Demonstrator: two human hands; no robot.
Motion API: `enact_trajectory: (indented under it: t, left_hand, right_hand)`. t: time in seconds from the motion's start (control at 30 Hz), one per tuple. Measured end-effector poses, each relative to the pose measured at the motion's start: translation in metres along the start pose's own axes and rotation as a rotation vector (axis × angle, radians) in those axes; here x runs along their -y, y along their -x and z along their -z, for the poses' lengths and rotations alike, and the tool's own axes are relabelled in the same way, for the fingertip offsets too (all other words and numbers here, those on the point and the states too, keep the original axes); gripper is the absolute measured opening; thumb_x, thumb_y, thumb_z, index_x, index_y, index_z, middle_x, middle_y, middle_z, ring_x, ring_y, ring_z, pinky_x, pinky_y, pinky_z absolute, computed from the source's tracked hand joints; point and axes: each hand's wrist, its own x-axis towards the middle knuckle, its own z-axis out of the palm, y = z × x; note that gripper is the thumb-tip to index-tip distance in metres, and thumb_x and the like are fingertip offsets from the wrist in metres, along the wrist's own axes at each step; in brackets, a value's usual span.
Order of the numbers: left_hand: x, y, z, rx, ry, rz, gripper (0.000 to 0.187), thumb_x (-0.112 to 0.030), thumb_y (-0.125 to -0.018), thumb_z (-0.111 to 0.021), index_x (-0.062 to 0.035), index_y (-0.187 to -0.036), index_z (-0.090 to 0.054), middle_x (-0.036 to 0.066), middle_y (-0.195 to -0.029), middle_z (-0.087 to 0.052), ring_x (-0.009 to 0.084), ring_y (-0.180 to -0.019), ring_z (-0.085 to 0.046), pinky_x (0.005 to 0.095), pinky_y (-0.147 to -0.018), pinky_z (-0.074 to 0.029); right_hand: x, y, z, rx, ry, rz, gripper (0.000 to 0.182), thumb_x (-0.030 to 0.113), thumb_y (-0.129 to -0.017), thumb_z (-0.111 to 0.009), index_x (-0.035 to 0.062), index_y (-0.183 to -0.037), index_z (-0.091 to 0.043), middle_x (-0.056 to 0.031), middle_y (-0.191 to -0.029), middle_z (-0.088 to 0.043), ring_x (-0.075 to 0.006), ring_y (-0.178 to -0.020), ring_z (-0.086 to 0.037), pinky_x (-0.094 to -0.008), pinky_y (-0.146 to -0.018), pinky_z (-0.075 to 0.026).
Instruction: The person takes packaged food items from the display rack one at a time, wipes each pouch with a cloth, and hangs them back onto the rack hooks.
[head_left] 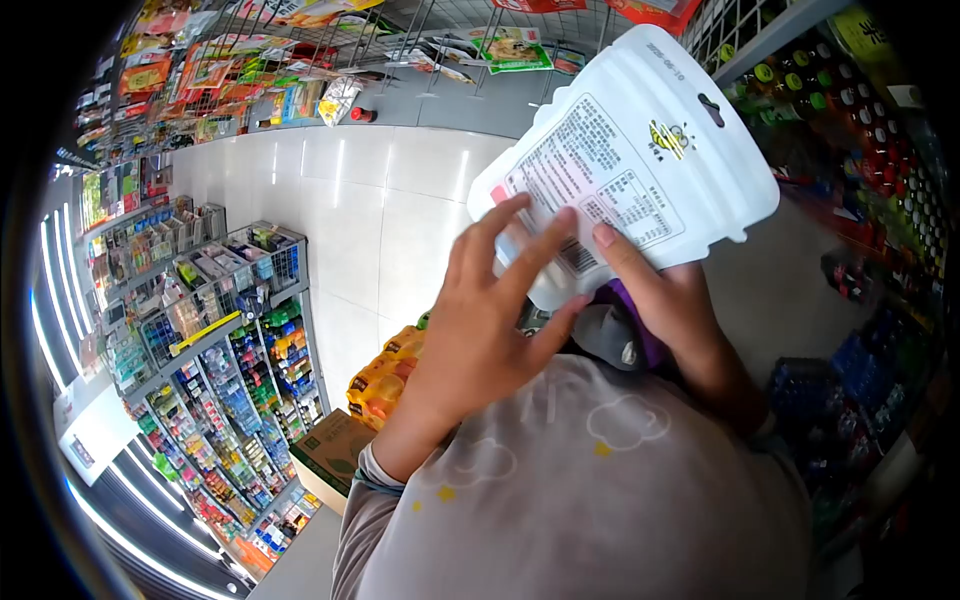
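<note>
A white snack pouch (610,160) with printed text panels, a barcode, a small bee logo and a hang hole is tilted up in front of me. My right hand (670,310) grips its lower edge, thumb on the printed side and the other fingers hidden behind. My left hand (490,310) has its fingers spread, with fingertips against the printed side near the barcode. Under the pouch, a grey and purple item (612,335) shows in part, close to my right wrist.
Wire racks of bagged snacks (240,70) line the far side. Shelves of small packaged goods (240,370) stand at left. Bottles (860,110) fill the right side. By my left forearm are an orange-wrapped pack (385,375) and a green-topped carton (335,450). Pale tiled floor (350,200) lies ahead.
</note>
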Motion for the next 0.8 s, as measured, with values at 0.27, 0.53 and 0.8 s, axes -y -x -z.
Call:
enact_trajectory:
  t: [0.27, 0.53, 0.8]
  left_hand:
    - [0.034, -0.002, 0.012, -0.172, 0.099, 0.145, 0.065, -0.012, -0.089, -0.078, -0.0027, -0.146, -0.047, 0.018, -0.139, -0.054, 0.0273, -0.125, -0.056, 0.0407, -0.102, -0.048]
    - [0.039, 0.009, 0.000, 0.030, 1.006, 0.437, 0.055, -0.016, -0.097, -0.073, 0.0034, -0.142, -0.047, 0.010, -0.125, -0.064, 0.0160, -0.114, -0.061, 0.0348, -0.099, -0.049]
    - [0.021, 0.011, -0.014, 0.051, 1.179, 0.435, 0.047, -0.015, -0.100, -0.067, 0.0018, -0.141, -0.052, 0.010, -0.129, -0.066, 0.0181, -0.121, -0.060, 0.0344, -0.103, -0.047]
  right_hand:
    - [0.008, -0.001, 0.030, -0.005, -0.172, -0.142, 0.037, 0.006, -0.097, -0.070, -0.0017, -0.132, -0.060, -0.0082, -0.120, -0.068, -0.0156, -0.110, -0.065, -0.0304, -0.094, -0.053]
    - [0.021, -0.001, 0.035, -0.091, -0.324, -0.329, 0.042, 0.013, -0.095, -0.072, 0.0001, -0.133, -0.060, -0.0080, -0.119, -0.068, -0.0163, -0.108, -0.065, -0.0311, -0.093, -0.052]
    - [0.027, 0.001, 0.041, -0.060, -0.473, -0.418, 0.044, 0.017, -0.097, -0.071, -0.0005, -0.134, -0.058, -0.0098, -0.123, -0.067, -0.0169, -0.112, -0.064, -0.0316, -0.094, -0.052]
